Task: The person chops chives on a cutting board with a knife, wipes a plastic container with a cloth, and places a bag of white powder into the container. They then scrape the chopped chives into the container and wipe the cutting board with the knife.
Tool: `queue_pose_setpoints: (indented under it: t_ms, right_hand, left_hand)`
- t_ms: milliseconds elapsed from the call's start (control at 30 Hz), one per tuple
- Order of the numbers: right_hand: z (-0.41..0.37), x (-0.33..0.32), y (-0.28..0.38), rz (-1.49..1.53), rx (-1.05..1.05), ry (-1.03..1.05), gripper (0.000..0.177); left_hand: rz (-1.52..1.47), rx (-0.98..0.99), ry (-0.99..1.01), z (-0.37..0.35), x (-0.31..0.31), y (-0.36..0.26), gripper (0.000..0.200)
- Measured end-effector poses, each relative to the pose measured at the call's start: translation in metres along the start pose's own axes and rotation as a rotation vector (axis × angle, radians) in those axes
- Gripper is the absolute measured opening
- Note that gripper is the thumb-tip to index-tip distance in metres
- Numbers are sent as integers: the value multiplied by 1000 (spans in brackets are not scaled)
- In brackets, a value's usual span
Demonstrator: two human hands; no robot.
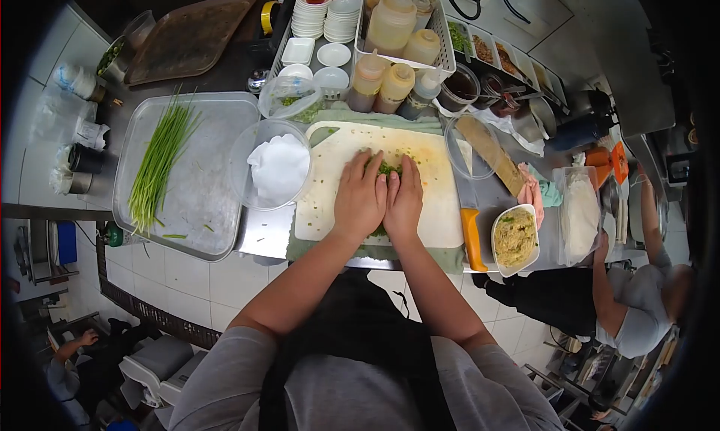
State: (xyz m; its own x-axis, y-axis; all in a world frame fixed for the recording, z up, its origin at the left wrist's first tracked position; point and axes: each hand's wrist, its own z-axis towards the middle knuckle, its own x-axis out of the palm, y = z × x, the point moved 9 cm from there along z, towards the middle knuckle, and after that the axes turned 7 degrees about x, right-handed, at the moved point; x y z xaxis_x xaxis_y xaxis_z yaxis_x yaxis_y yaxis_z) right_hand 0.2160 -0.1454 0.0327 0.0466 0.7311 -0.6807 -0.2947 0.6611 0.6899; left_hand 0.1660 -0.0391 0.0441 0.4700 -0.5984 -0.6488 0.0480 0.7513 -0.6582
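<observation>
Both hands rest side by side on the white cutting board [435,206], cupped around a small heap of chopped green herbs [388,168]. My left hand [361,195] covers the heap's left side, fingers pointing up and slightly apart. Against its right side lies my right hand [405,197], its fingers curved over the greens. Some green bits also show below the palms. A knife with an orange handle [472,240] lies at the board's right edge. Left of the board is a clear round bowl [238,177] with a white cloth-like item [279,167] inside.
A metal tray [206,206] holds long green stalks [161,157] at left. Squeeze bottles [395,86] and stacked white dishes [309,15] stand behind the board. A tub of yellowish mash [515,237] sits at right. One person [645,311] is at far right, another [71,363] at lower left.
</observation>
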Motion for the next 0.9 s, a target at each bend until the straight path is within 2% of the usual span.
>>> queue_pose_setpoints:
  t_ms: [67, 300, 367, 400, 500, 600, 767, 800, 867, 900]
  right_hand:
    - [10, 6, 0, 189, -7, 70, 37]
    - [38, 20, -14, 487, 123, 142, 34]
    - [40, 24, -29, 714, 251, 135, 34]
    - [41, 24, -29, 720, 245, 146, 34]
    - [40, 25, -40, 1053, 465, 137, 35]
    - [37, 23, -52, 1225, 544, 101, 34]
    - [37, -6, -50, 1299, 552, 25, 33]
    - [38, -11, -41, 1297, 547, 26, 33]
    - [41, -29, -18, 1271, 505, -17, 33]
    - [42, -33, -3, 1271, 497, -22, 33]
  left_hand:
    - [-77, -6, -72, 9, 3, -1, 37]
    - [-447, -220, -221, 30, 19, 12, 26]
    - [-556, -290, -288, 33, 26, 15, 22]
    - [-548, -292, -299, 34, 30, 14, 22]
    - [-669, -337, -382, 38, 39, 12, 17]
    - [-734, -345, -369, 43, 52, 7, 14]
    - [-768, -332, -375, 49, 48, -22, 10]
    - [-771, -329, -379, 49, 42, -26, 10]
    - [-680, -317, -308, 52, 31, -38, 32]
    - [-746, -283, -271, 59, 15, -40, 44]
